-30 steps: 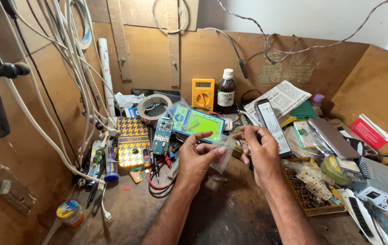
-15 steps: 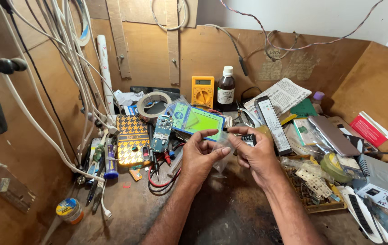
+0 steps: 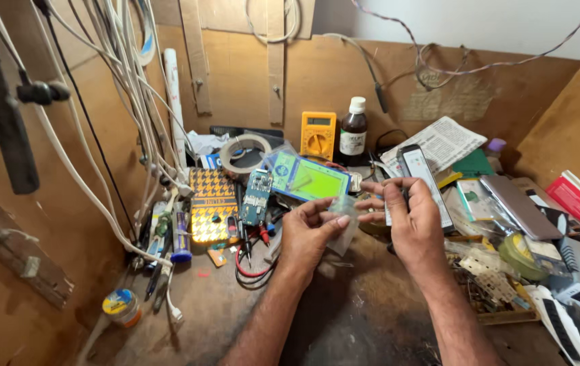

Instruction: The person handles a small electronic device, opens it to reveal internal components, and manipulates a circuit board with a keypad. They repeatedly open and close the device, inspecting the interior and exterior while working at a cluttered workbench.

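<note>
Filling the view, the workbench is dark, worn and crowded with clutter toward 12 and 3 o'clock. White cables hang down at 10 o'clock. Both forearms rise from 6 o'clock and meet near the middle, wrists bent slightly inward. A green-screened device lies tilted just past the hands at 12 o'clock, with a patterned yellow box at 9 o'clock from it. A phone lies face up behind the right hand, and a yellow meter stands against the back wall beside a dark bottle.

The right hand shows its back to the camera, fingers curled, index and thumb reaching toward 9 o'clock. The left hand is turned palm toward the right, thumb and fingertips pressed together on a small clear bag. That bag hangs between the two hands, above the bench; whether the right fingertips pinch its top edge or only touch it cannot be told.
</note>
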